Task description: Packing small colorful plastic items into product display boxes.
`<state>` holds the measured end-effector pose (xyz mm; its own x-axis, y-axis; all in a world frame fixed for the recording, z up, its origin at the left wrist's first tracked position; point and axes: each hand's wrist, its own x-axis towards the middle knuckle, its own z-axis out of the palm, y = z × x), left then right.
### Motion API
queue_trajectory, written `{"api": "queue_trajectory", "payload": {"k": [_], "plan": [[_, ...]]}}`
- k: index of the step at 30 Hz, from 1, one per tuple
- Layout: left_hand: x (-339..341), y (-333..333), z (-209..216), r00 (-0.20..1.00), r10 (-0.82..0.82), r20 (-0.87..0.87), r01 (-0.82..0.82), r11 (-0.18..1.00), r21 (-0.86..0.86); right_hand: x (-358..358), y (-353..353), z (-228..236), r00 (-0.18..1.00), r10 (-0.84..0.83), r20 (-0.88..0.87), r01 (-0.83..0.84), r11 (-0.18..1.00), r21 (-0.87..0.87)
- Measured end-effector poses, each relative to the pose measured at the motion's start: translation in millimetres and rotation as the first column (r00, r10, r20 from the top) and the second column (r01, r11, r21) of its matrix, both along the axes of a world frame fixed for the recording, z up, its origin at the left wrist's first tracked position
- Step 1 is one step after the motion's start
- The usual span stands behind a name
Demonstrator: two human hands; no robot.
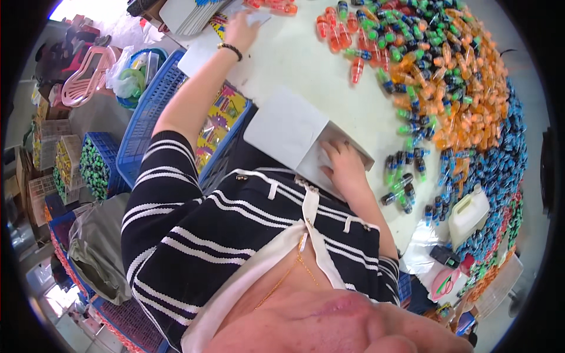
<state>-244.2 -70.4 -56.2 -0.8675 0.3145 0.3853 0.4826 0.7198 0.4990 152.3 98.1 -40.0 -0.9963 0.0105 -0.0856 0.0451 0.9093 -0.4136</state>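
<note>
At the top left, my left hand (240, 30) reaches over the white table with its fingers apart. A dark beaded bracelet is on that wrist. Close by lie a thin pale sheet and a yellow and red printed piece (218, 25). Near my body stands a white cardboard box (286, 126) with its flap folded out. My right hand (343, 160) is inside it, fingers spread against the inner wall. The box's bottom is partly hidden by this hand. Just right of it lie several small bottles (405, 185) with green and dark parts.
A large heap of small orange, green and blue bottles (465, 100) covers the table's right side. Red bottles (338, 35) lie at the far edge. A white jug (469, 216) stands at right. Blue crates (147, 123) with printed packs are at left, beside stacked white sheets (187, 16).
</note>
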Motion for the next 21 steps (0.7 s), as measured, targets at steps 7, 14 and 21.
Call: {"api": "queue_trajectory", "payload": {"k": [7, 14, 21], "plan": [[-103, 4, -48, 0.973, 0.103, -0.208, -0.126, 0.987, -0.097, -36, 49, 60, 0.999, -0.031, 0.031, 0.042, 0.89, -0.455], [-141, 56, -50, 0.99, -0.019, -0.143, 0.034, 0.994, 0.104, -158, 135, 11, 0.916, -0.084, -0.391, 0.022, 0.987, -0.161], [-88, 131, -54, 0.989, -0.127, -0.08, 0.124, 0.992, -0.036, -286, 153, -22, 0.932, -0.099, -0.348, 0.193, 0.949, 0.248]]}}
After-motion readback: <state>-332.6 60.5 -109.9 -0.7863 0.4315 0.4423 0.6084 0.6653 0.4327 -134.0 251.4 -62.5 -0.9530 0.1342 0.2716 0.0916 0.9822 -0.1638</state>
